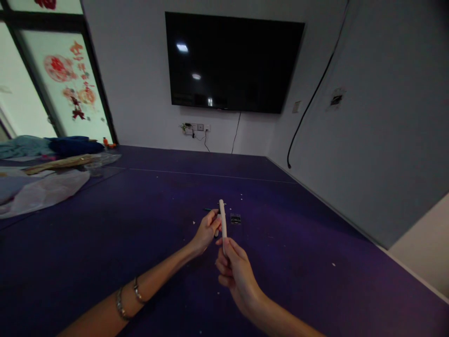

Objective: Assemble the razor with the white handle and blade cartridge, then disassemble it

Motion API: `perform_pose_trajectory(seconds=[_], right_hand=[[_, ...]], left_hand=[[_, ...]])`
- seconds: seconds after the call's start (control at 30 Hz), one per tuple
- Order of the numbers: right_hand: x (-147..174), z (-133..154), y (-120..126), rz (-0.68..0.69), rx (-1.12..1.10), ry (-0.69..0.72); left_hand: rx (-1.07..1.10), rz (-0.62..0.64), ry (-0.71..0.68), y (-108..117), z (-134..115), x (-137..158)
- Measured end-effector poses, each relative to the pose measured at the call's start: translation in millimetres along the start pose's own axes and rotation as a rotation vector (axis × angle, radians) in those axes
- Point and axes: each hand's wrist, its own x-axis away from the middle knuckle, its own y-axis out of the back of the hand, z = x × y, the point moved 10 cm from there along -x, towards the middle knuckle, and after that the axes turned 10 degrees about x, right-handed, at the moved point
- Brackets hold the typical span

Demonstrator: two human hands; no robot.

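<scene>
My right hand [240,274] is closed around the lower end of a slim white stick [222,216], which it holds nearly upright. Just left of the stick, my left hand [206,232] has its fingers pinched together. A small piece with dark and pale parts shows at those fingertips, partly behind the white stick; its kind is not clear. Whether it touches the stick I cannot tell. Beyond the left fingers a thin teal item [206,209] sticks out. A small dark, clear-edged packet [235,219] lies on the purple surface [280,262] right of the stick.
White scraps [333,264] are scattered over the purple surface. Plastic bags [52,187] and folded cloth [75,146] lie at the far left. A television [235,63] hangs on the wall ahead; a black cable [312,98] dangles down the right wall.
</scene>
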Motion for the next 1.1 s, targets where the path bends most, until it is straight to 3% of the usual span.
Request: perform_pose_trajectory(seconds=[0.27, 0.43, 0.6, 0.77, 0.97, 1.1], right_hand=[[1, 2, -3, 0.000, -0.028, 0.041], [0, -3, -7, 0.015, -0.028, 0.006], [-4, 9, -9, 0.031, -0.046, 0.060], [0, -3, -4, 0.009, -0.021, -0.013], [-1, 7, -5, 0.018, -0.035, 0.052], [-3, -3, -8, 0.024, -0.031, 0.005]], left_hand=[[0.001, -0.005, 0.056, -2, 6, 3], [-0.011, -0.009, 0.017, -1, -1, 2], [0.012, -0.002, 0.054, -2, 3, 2], [-0.059, -0.018, 0.012, 1, 0, 1], [-0.017, 0.000, 0.029, -1, 3, 1], [-0.025, -0.012, 0.026, -1, 1, 0]])
